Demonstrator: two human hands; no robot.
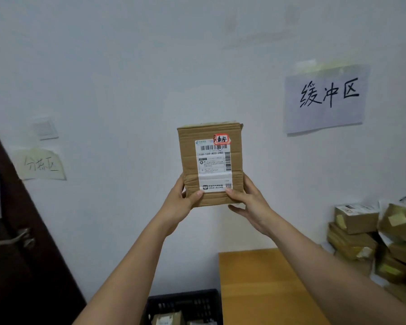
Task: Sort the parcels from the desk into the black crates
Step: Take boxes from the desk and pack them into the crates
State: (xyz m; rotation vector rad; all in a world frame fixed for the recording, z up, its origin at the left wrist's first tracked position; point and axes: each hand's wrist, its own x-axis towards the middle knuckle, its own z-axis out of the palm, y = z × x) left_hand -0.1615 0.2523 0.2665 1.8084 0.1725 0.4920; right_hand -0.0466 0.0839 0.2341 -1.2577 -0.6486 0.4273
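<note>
Presently, a cardboard parcel (210,164) is held upright before the white wall, label facing the camera. It is gripped at its lower corners by the left hand (182,202) and the right hand (249,202). Below, a black crate (185,301) holding parcels is seen beside the wooden worktop (265,287). Further parcels (373,238) are stacked at right.
</note>
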